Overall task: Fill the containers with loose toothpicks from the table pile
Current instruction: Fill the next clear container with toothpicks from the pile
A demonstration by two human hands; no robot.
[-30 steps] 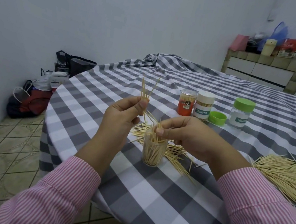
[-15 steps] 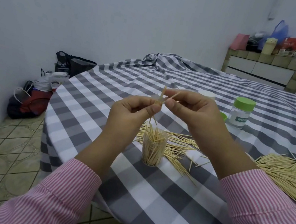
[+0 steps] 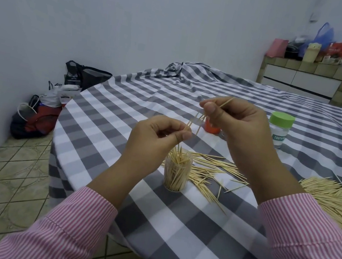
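Observation:
A clear open container (image 3: 176, 172) stands near the table's front edge, partly filled with upright toothpicks. Just above it my left hand (image 3: 155, 140) pinches the lower ends of a few toothpicks (image 3: 196, 122). My right hand (image 3: 237, 126), higher and to the right, pinches the same small bundle near its top, with one tip sticking out past my fingers. Loose toothpicks (image 3: 210, 171) lie scattered behind the container. A large toothpick pile (image 3: 338, 200) lies at the right.
A green-lidded toothpick jar (image 3: 279, 131) stands behind my right hand, and an orange container (image 3: 210, 127) is mostly hidden by it. The checked tablecloth (image 3: 124, 108) drops off at the left edge. Bags (image 3: 40, 113) sit on the tiled floor by the wall.
My right hand rose from the container to meet my left, then took hold of the bundle and lifted to the right. My left hand dropped lower, closer to the container.

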